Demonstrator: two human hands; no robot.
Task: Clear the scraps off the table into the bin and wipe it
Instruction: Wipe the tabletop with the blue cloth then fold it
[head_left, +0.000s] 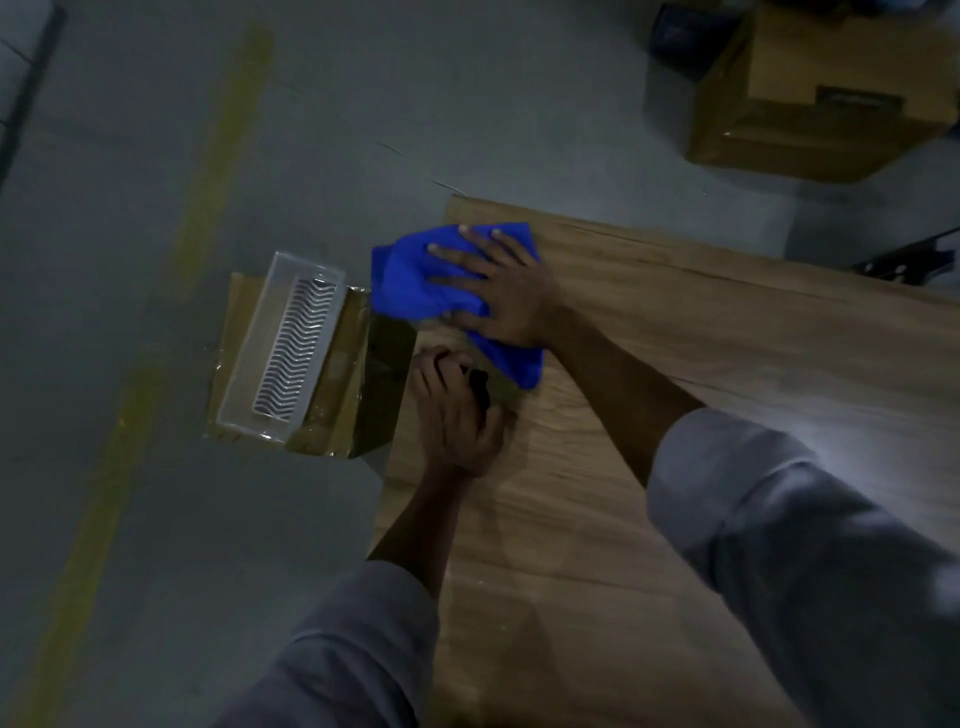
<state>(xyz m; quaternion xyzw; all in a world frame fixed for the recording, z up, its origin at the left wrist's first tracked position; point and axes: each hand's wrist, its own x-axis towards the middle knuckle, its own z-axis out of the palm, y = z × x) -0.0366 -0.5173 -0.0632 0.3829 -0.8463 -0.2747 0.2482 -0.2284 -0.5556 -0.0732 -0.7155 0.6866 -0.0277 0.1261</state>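
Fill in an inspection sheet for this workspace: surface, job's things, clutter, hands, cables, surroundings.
Surface: wooden table, dimly lit, grain visible.
Job's things: blue cloth at the table's far left corner, overhanging the edge; white slotted bin on a cardboard box on the floor beside the table.
Clutter: small dark thing in the left hand, too dim to identify.
Hands: right hand pressed flat on the cloth; left hand curled round the dark thing at the table edge.
Cables: nothing seen.
Surroundings: grey floor with a yellow line; stacked boxes beyond the table.
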